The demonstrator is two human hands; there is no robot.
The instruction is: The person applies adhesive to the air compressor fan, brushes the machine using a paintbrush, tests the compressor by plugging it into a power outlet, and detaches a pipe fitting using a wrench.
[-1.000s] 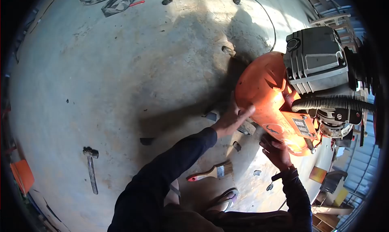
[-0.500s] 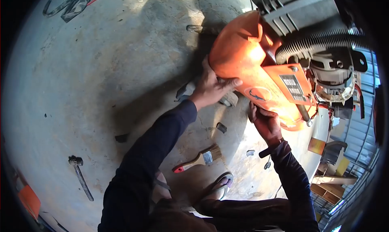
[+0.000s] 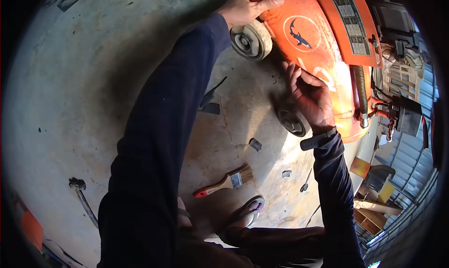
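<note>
An orange wheeled machine (image 3: 322, 53) with a rounded body, a shark emblem and a data plate fills the upper right of the head view. My left hand (image 3: 243, 10) grips its upper left end, thumb over the front and the other fingers partly hidden. My right hand (image 3: 314, 97) holds the lower edge with curled fingers, palm partly turned up. Beside my left hand is a pale-rimmed wheel (image 3: 252, 39). A second wheel (image 3: 293, 120) shows below my right hand, partly covered by it.
A paintbrush (image 3: 229, 180) lies near my sandalled foot (image 3: 252, 209). Left of my sleeve is a hammer (image 3: 82, 193). Dark scraps (image 3: 255, 144) and a thin metal tool (image 3: 306, 181) rest on the concrete floor (image 3: 93, 104). Wooden shelving (image 3: 374, 219) stands at the right.
The machine has shifted within the view and sits at a different angle, with both wheels now showing. My hands still hold it and appear higher. The view has also shifted.
</note>
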